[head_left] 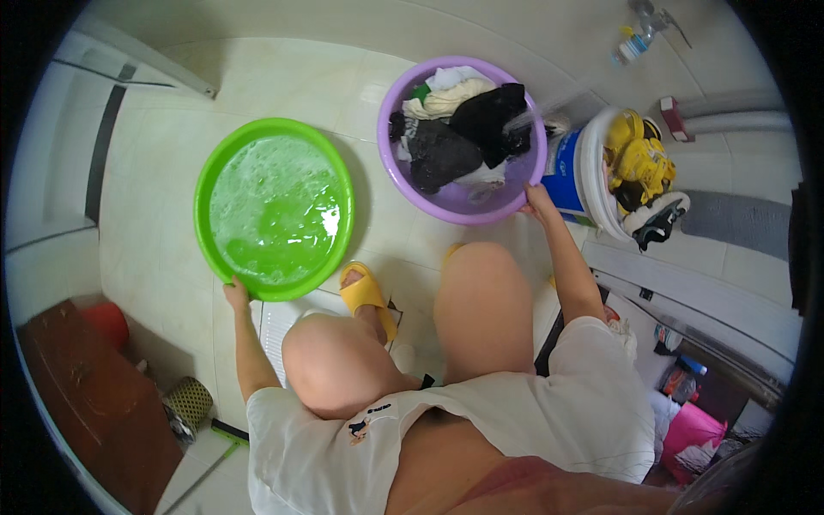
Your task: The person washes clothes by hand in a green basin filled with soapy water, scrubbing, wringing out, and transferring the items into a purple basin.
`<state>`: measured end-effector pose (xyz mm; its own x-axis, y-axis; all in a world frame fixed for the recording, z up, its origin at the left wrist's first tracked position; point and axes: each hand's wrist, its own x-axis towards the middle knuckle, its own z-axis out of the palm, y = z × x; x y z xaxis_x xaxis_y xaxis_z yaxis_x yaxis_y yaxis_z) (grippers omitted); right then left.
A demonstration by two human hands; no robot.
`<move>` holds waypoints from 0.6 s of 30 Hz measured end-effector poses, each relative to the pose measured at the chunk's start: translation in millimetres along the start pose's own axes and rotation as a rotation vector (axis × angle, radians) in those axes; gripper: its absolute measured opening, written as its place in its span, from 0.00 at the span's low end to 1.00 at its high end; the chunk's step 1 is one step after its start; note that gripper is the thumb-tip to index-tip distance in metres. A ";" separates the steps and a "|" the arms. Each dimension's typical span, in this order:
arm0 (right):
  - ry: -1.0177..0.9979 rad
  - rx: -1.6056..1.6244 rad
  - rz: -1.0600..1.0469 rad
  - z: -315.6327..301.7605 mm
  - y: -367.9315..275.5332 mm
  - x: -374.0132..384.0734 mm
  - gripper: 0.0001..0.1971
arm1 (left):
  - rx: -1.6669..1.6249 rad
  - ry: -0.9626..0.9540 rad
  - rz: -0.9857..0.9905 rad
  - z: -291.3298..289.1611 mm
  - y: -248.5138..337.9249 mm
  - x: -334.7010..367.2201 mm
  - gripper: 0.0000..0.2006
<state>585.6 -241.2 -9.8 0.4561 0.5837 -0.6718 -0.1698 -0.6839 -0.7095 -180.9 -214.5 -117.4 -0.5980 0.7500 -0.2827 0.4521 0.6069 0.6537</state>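
With its fingers closed over the near left rim, my left hand (236, 293) grips a bright green basin (348, 202). Foamy, soapy water (273, 206) fills that basin. On the right, a purple basin (390, 172) stands on the floor, and my right hand (538, 202) grips its near right rim. Black, dark grey, cream and white clothes (446, 154) lie in the purple basin, piled mostly toward its far side. A stream of water falls onto the black garment (489, 120) from the upper right. The fingertips under both rims are partly hidden.
Right of the purple basin stands a blue and white bucket (592, 176) holding yellow and black shoes (639, 163). A tap with a plastic bottle (633, 47) is on the wall. At lower left are a brown cabinet (86, 403), a patterned bin (189, 402) and a green-handled squeegee (227, 433).
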 end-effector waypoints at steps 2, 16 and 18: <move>0.021 -0.014 0.010 7.1 0.2 1.8 0.15 | 0.064 -0.011 0.014 -21.8 -10.5 23.6 0.21; 0.021 0.115 0.108 54.6 51.2 -41.1 0.22 | 0.621 -0.039 -0.086 -19.1 60.9 47.9 0.24; -0.012 0.138 0.113 64.1 55.7 -61.2 0.22 | 0.922 0.054 0.066 -17.9 139.8 1.3 0.27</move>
<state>492.3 -287.0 -21.8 0.4167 0.5127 -0.7507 -0.3379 -0.6792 -0.6515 -130.3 -133.4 -13.9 -0.5721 0.7911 -0.2165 0.8202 0.5503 -0.1565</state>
